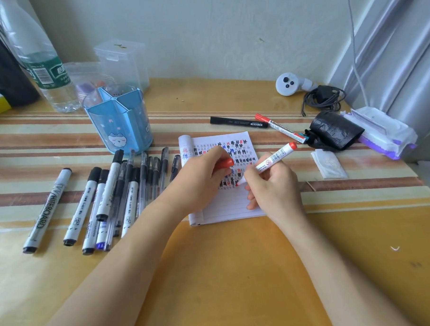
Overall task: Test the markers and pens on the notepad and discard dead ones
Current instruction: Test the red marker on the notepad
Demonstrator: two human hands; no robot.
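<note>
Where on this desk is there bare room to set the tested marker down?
Bare: the table's near edge in front of the notepad, and the back strip between the blue pen holder and the white device. Crowded: the row of pens left of the notepad; the black roll, wipes pack and folded tissue to its right.

WHITEBOARD printed lengthwise in black on leftmost marker (47,210), 9 o'clock of notepad (232,206). Barcode and crossed-circle prohibition sign seen on white barrel of red-ended marker (273,160) over notepad. Rows of # marks in black, red, blue drawn on notepad page. Barcode and white characters noted on green label of bottle (50,74), 10 o'clock; not readable. White print on black marker (239,122), 12 o'clock, too small to be read.
</note>
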